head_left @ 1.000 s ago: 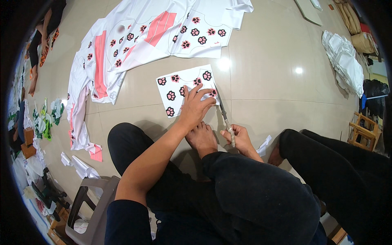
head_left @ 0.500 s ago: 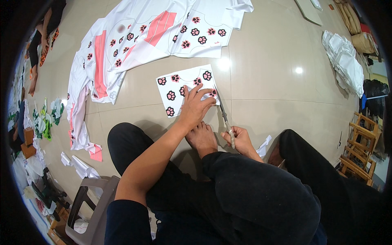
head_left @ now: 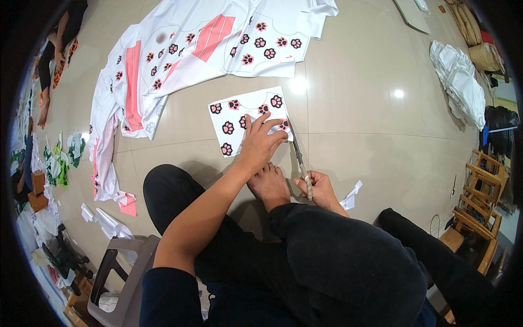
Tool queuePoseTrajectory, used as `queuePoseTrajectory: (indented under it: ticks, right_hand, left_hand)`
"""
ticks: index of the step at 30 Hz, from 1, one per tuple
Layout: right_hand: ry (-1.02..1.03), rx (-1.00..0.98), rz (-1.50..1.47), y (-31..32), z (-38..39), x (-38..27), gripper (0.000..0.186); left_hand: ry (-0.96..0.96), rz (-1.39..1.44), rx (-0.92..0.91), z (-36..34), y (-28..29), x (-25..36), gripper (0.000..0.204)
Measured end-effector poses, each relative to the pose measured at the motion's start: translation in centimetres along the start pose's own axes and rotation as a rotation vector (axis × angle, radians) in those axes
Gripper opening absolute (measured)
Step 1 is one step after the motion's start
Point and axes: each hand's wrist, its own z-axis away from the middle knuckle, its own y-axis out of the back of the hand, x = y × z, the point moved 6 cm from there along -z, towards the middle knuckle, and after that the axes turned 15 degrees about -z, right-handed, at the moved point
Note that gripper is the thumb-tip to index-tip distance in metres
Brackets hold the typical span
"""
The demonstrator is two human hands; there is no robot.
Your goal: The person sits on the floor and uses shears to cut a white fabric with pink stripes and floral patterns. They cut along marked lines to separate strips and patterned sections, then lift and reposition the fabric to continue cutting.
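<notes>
A piece of white fabric (head_left: 222, 111) printed with black and pink paw prints lies on the floor in front of me. My left hand (head_left: 260, 143) rests on it with the fingers spread, near its right edge. In my right hand (head_left: 320, 191) is a pair of scissors (head_left: 301, 159) with pale wrapped handles. Their blades point away from me along the fabric's right edge; I cannot tell how far apart they are. Just below the fabric, between my hands, is my bare foot (head_left: 271, 188).
A large white and pink paw-print cloth (head_left: 190, 60) spreads across the floor beyond. A white scrap (head_left: 351, 196) lies right of my hand. A grey plastic stool (head_left: 144, 261) stands at lower left, wooden racks (head_left: 479, 188) at right. Another person's dark-trousered leg (head_left: 430, 245) is at lower right.
The other person's leg at the right has shifted lower and farther right, uncovering more floor. My right hand and the scissors have barely moved; the left hand stays in place.
</notes>
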Motion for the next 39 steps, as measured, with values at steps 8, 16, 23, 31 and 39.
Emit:
queuePoseTrajectory:
  ticks: [8, 16, 23, 31, 39]
  right_hand:
    - [0.012, 0.015, 0.048, -0.6, -0.2, -0.8, 0.028]
    - [0.004, 0.011, 0.034, -1.0, -1.1, -1.1, 0.023]
    - [0.005, 0.03, 0.034, -1.1, -0.9, -1.4, 0.026]
    - [0.002, 0.032, 0.053, -1.1, -0.5, -1.4, 0.025]
    - [0.023, 0.023, 0.046, -1.1, -1.4, -1.6, 0.029]
  left_hand:
    - [0.003, 0.003, -0.007, 0.1, 0.2, 0.0, 0.012]
    - [-0.003, 0.01, 0.008, 0.0, 0.6, 0.0, 0.011]
    - [0.002, 0.026, 0.016, 0.0, 0.6, 0.0, 0.013]
    - [0.004, 0.032, 0.018, 0.0, 0.4, -0.2, 0.013]
    - [0.0, 0.057, 0.014, 0.1, 0.6, -0.1, 0.013]
